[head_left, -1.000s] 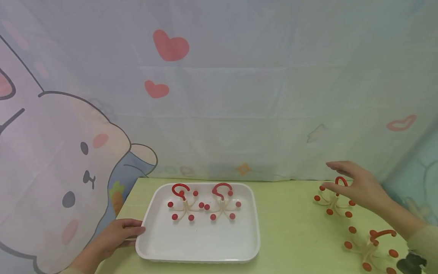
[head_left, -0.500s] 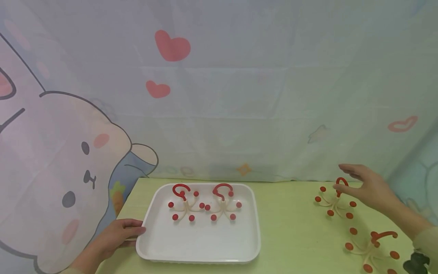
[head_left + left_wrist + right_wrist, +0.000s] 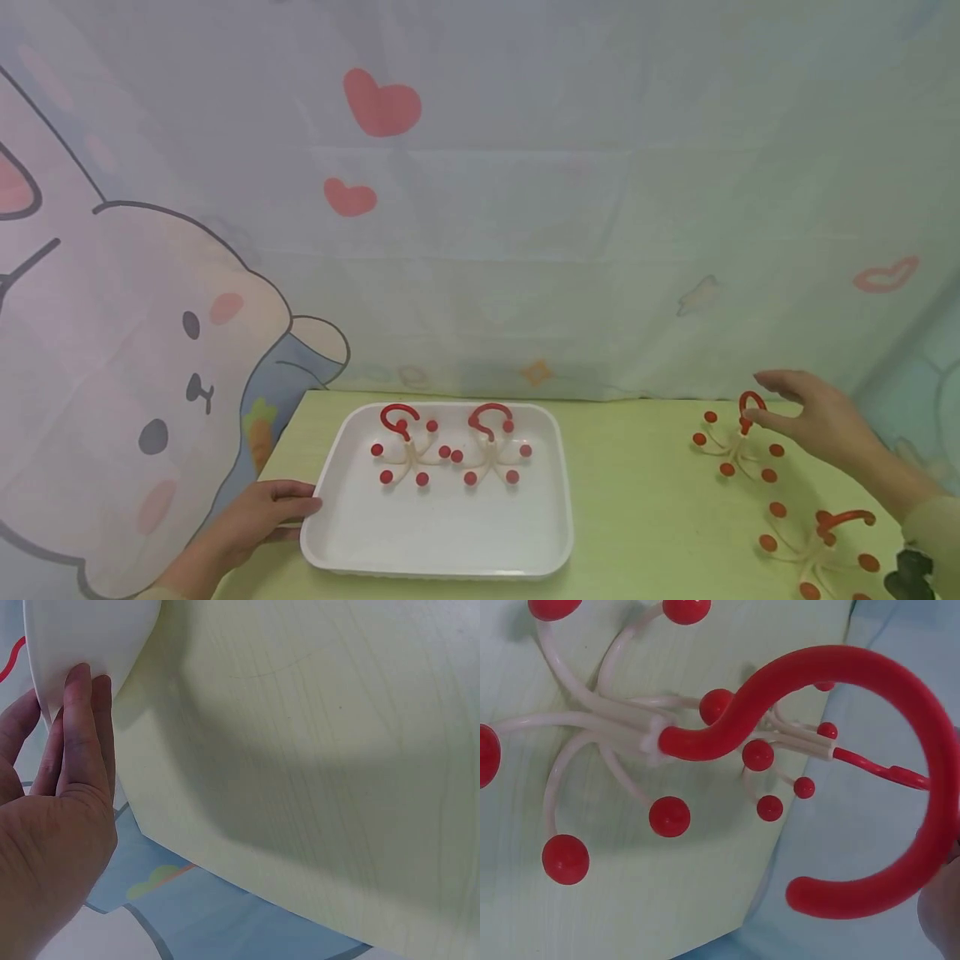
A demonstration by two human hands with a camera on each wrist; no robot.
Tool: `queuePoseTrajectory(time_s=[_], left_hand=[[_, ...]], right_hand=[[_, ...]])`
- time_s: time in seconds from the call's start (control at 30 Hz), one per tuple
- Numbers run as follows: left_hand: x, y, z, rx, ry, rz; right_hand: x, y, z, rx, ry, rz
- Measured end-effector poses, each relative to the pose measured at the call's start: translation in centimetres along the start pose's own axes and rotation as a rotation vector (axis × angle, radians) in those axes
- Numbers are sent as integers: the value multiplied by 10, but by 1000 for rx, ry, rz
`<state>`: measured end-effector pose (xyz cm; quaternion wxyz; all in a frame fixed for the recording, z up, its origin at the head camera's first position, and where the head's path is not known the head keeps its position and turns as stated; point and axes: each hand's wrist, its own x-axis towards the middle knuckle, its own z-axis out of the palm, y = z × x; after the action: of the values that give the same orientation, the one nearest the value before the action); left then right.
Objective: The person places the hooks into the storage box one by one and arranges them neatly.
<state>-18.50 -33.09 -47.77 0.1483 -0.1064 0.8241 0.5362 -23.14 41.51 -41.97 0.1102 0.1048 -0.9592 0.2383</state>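
Observation:
My left hand [image 3: 262, 512] pinches the left rim of a white tray [image 3: 435, 542]. In the left wrist view its fingers [image 3: 81, 739] lie flat along the tray's underside. My right hand [image 3: 821, 421] is at the red hook of the farther right-hand prong massager [image 3: 738, 450], thumb overlapping the hook, fingers spread apart from it. Closer to me stands a similar massager [image 3: 817, 550], with a red hook handle [image 3: 900, 675] and cream prongs ending in red balls. Most of the right hand is outside the right wrist view.
Two more such massagers, a left one [image 3: 409, 457] and a right one [image 3: 492, 457], stand in the tray's back half. The pale green table [image 3: 637, 500] ends at a printed cloth backdrop [image 3: 562, 275]. A dark object [image 3: 911, 575] is at my right sleeve.
My right hand has shifted to the right and slightly down, its thumb passing onto the far massager's hook in view. The left hand and tray stay as they were.

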Motion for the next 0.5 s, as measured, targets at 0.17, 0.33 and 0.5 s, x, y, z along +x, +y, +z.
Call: queuePoseTrajectory(time_s=[0.17, 0.33, 0.5], left_hand=[[0, 0, 1, 3, -1, 0], [2, -1, 2, 14, 11, -10], [1, 1, 2, 20, 22, -16]], right_hand=[[0, 6, 4, -6, -3, 12], [-1, 11, 6, 5, -23, 27], [0, 17, 10, 1, 2, 10]])
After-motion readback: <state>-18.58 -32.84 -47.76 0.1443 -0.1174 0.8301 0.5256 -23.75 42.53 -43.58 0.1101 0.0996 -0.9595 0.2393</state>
